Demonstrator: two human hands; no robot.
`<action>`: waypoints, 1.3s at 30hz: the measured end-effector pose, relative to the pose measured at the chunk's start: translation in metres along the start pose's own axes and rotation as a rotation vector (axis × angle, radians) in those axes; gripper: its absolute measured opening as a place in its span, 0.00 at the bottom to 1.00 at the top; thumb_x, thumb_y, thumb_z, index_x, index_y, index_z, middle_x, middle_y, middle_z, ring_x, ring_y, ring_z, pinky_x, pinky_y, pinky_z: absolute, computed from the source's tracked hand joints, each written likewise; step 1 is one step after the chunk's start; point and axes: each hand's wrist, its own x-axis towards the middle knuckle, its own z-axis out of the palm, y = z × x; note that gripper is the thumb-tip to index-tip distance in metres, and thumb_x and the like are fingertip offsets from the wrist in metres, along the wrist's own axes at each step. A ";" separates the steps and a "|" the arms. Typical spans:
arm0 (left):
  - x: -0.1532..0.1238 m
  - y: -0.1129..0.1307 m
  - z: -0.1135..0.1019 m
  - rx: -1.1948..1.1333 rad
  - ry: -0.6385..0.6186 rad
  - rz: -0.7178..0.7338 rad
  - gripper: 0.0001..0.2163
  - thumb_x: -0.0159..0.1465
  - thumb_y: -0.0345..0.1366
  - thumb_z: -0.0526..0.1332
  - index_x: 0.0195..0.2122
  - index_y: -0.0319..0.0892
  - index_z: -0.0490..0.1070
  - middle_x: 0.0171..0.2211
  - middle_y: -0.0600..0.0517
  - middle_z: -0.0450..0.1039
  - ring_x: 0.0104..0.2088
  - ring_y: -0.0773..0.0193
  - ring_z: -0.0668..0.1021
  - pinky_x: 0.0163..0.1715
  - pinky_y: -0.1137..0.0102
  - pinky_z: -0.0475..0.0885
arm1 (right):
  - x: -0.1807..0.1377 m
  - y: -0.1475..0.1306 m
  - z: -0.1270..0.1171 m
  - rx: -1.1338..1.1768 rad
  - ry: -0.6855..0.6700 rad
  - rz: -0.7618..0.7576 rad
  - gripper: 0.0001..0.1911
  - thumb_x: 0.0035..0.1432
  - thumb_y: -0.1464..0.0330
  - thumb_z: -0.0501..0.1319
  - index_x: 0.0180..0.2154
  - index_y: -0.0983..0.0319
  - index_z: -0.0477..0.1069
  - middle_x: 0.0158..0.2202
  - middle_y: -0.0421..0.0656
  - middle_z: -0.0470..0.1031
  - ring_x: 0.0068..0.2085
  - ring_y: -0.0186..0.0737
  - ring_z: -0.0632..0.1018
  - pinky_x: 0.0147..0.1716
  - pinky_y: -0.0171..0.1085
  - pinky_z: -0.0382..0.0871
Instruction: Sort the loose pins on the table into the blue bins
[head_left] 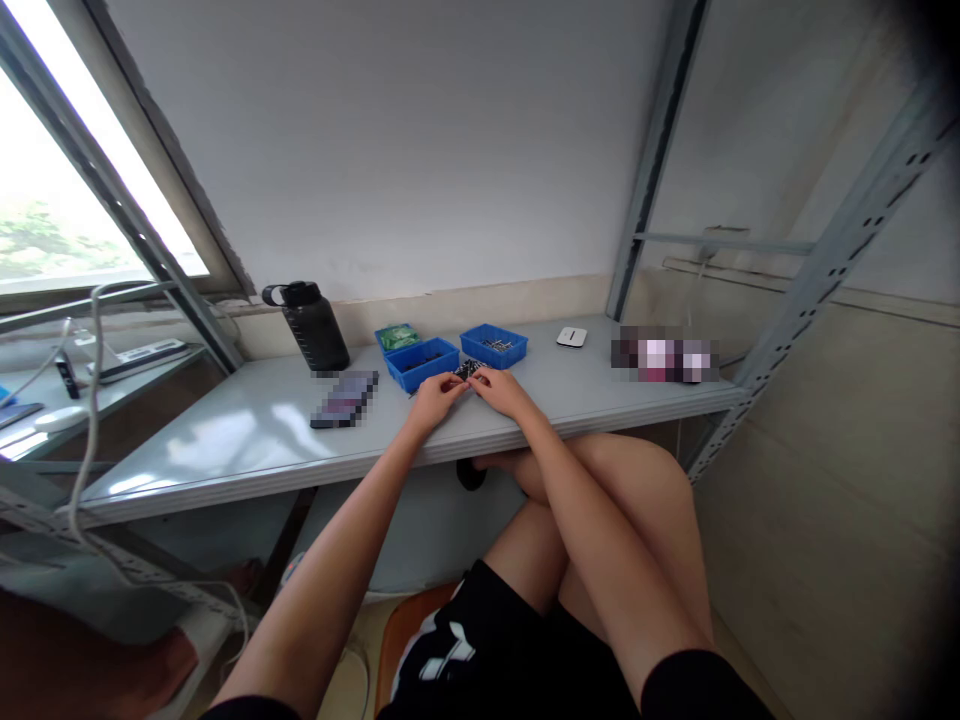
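Both my hands rest on the grey table (pixel 247 430) near its front edge. My left hand (pixel 435 398) and my right hand (pixel 501 388) pinch a small black part (pixel 468 370) between their fingertips; what the part is I cannot make out. Just behind the hands stand two blue trays, one (pixel 421 363) at left and one (pixel 493 345) at right, each with small dark pieces inside.
A green packet (pixel 396 336) lies behind the left tray. A black water bottle (pixel 313 325) stands at the back left, a phone-like slab (pixel 345 399) before it. A small white device (pixel 571 337) sits at the back right. Metal shelf posts (pixel 825 270) rise on the right.
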 end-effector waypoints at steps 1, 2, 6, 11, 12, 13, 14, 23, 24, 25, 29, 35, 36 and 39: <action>0.000 0.000 0.000 -0.001 0.002 0.001 0.12 0.70 0.41 0.62 0.49 0.40 0.73 0.47 0.48 0.77 0.42 0.58 0.81 0.43 0.59 0.79 | 0.000 0.000 0.000 -0.003 -0.001 -0.001 0.15 0.69 0.60 0.60 0.49 0.64 0.72 0.48 0.46 0.75 0.45 0.39 0.78 0.46 0.44 0.76; 0.000 0.000 0.000 -0.001 0.004 0.002 0.12 0.70 0.41 0.62 0.49 0.40 0.74 0.47 0.48 0.77 0.42 0.58 0.81 0.43 0.59 0.79 | 0.000 0.000 0.000 -0.005 -0.002 -0.002 0.15 0.69 0.60 0.60 0.50 0.63 0.72 0.48 0.46 0.75 0.45 0.39 0.78 0.46 0.44 0.76; 0.000 0.000 0.000 -0.005 0.013 0.004 0.12 0.70 0.41 0.62 0.49 0.40 0.74 0.47 0.48 0.77 0.43 0.58 0.80 0.43 0.59 0.79 | 0.000 0.000 0.000 -0.012 -0.007 -0.011 0.15 0.69 0.60 0.60 0.50 0.63 0.72 0.48 0.46 0.75 0.45 0.40 0.78 0.46 0.44 0.76; 0.001 -0.003 0.001 -0.020 0.013 0.000 0.12 0.70 0.41 0.62 0.50 0.40 0.73 0.47 0.47 0.77 0.43 0.58 0.81 0.43 0.59 0.79 | -0.002 -0.002 -0.001 -0.012 -0.010 -0.023 0.15 0.69 0.60 0.60 0.49 0.64 0.72 0.47 0.46 0.75 0.45 0.39 0.78 0.46 0.44 0.76; 0.001 -0.004 0.002 -0.023 0.011 -0.003 0.12 0.70 0.41 0.62 0.50 0.40 0.73 0.47 0.47 0.77 0.42 0.58 0.81 0.43 0.59 0.79 | -0.002 -0.002 -0.001 -0.011 -0.010 -0.025 0.15 0.69 0.60 0.60 0.49 0.64 0.72 0.47 0.45 0.76 0.44 0.39 0.78 0.46 0.44 0.76; 0.001 -0.005 0.002 -0.027 0.010 -0.006 0.12 0.71 0.41 0.62 0.50 0.40 0.73 0.47 0.47 0.77 0.42 0.58 0.81 0.42 0.59 0.79 | -0.002 -0.003 -0.001 -0.010 -0.010 -0.026 0.15 0.69 0.60 0.60 0.49 0.64 0.72 0.47 0.45 0.76 0.44 0.39 0.78 0.46 0.44 0.76; 0.001 -0.006 0.003 -0.028 0.008 -0.008 0.12 0.71 0.41 0.62 0.50 0.40 0.73 0.47 0.47 0.77 0.42 0.59 0.81 0.42 0.59 0.79 | -0.002 -0.003 -0.002 -0.008 -0.009 -0.027 0.15 0.69 0.60 0.60 0.49 0.64 0.72 0.47 0.45 0.76 0.44 0.39 0.78 0.46 0.44 0.76; 0.002 -0.008 0.003 0.005 0.014 -0.013 0.12 0.70 0.41 0.62 0.50 0.40 0.73 0.47 0.47 0.77 0.42 0.59 0.81 0.43 0.59 0.79 | -0.003 -0.004 -0.003 0.018 0.012 -0.017 0.15 0.69 0.59 0.59 0.49 0.64 0.72 0.47 0.45 0.76 0.44 0.39 0.78 0.46 0.44 0.76; 0.002 -0.008 0.003 0.009 0.011 -0.011 0.12 0.70 0.41 0.62 0.50 0.40 0.73 0.47 0.47 0.77 0.42 0.59 0.81 0.42 0.59 0.79 | -0.002 -0.004 -0.002 0.020 0.013 -0.016 0.15 0.69 0.59 0.59 0.49 0.64 0.72 0.47 0.45 0.76 0.44 0.39 0.78 0.46 0.44 0.76; 0.002 -0.007 0.003 0.011 0.009 -0.009 0.12 0.70 0.41 0.62 0.50 0.40 0.73 0.47 0.47 0.77 0.42 0.59 0.81 0.42 0.59 0.79 | -0.002 -0.003 -0.002 0.020 0.014 -0.015 0.15 0.69 0.59 0.59 0.49 0.64 0.72 0.47 0.45 0.76 0.44 0.39 0.78 0.46 0.44 0.76; 0.002 -0.007 0.002 0.019 0.004 0.001 0.12 0.70 0.41 0.62 0.50 0.40 0.73 0.47 0.47 0.77 0.42 0.58 0.80 0.43 0.59 0.79 | -0.001 -0.002 0.000 0.015 0.012 -0.006 0.15 0.69 0.60 0.60 0.50 0.63 0.72 0.48 0.46 0.75 0.45 0.40 0.78 0.47 0.45 0.76; 0.002 -0.007 0.003 0.020 0.010 0.011 0.12 0.70 0.41 0.62 0.50 0.40 0.73 0.48 0.47 0.77 0.43 0.58 0.80 0.43 0.59 0.79 | -0.002 -0.004 -0.002 -0.012 -0.004 -0.002 0.15 0.69 0.60 0.60 0.50 0.63 0.72 0.49 0.46 0.75 0.46 0.40 0.78 0.47 0.45 0.76; 0.002 -0.007 0.002 0.019 0.010 0.013 0.12 0.70 0.41 0.62 0.50 0.40 0.73 0.47 0.47 0.77 0.42 0.58 0.80 0.43 0.59 0.79 | -0.002 -0.005 -0.002 -0.017 -0.009 -0.002 0.15 0.69 0.60 0.60 0.50 0.63 0.72 0.49 0.46 0.75 0.46 0.40 0.78 0.47 0.45 0.76; 0.002 -0.006 0.002 0.018 0.015 0.015 0.12 0.70 0.41 0.63 0.50 0.40 0.73 0.48 0.47 0.77 0.43 0.58 0.80 0.43 0.58 0.79 | -0.003 -0.006 -0.003 -0.032 -0.021 -0.004 0.15 0.69 0.60 0.60 0.50 0.63 0.72 0.48 0.46 0.75 0.45 0.40 0.78 0.47 0.45 0.76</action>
